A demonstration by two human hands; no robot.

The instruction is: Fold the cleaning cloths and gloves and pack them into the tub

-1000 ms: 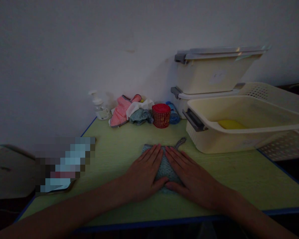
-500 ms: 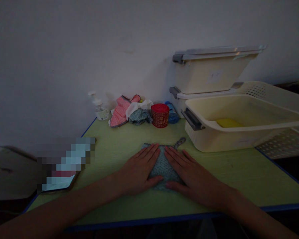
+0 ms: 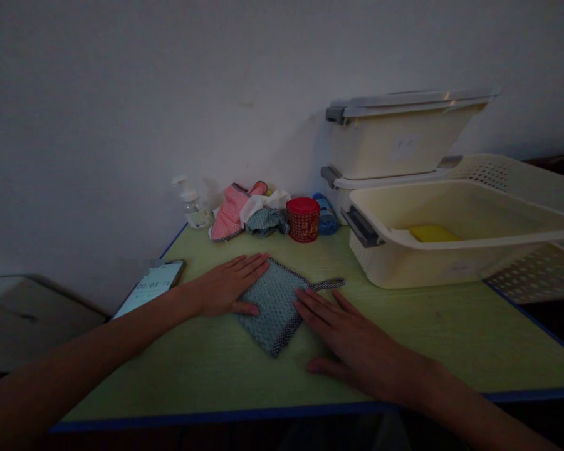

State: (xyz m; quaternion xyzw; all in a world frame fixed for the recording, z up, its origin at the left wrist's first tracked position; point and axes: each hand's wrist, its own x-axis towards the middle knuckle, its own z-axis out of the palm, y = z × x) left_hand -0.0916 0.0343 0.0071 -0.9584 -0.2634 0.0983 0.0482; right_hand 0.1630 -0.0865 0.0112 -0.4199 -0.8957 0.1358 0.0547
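Observation:
A light blue knitted cloth [image 3: 275, 304] with a dark checked border and a hanging loop lies flat on the green table [image 3: 216, 376], turned like a diamond. My left hand [image 3: 225, 285] lies flat with fingers stretched over the cloth's left corner. My right hand [image 3: 345, 335] rests flat on the table, its fingertips touching the cloth's right edge near the loop. Neither hand holds anything.
A phone [image 3: 150, 288] with a lit screen lies at the table's left edge. By the wall stand a pump bottle [image 3: 190, 203], a pink cloth [image 3: 230, 213], a crumpled bluish cloth [image 3: 266, 220], a red tin [image 3: 303, 219]. Cream bins [image 3: 451, 250] fill the right.
Both hands have slid apart across the cloth, the left going left and back, the right coming nearer. The cloth has turned and now shows between them.

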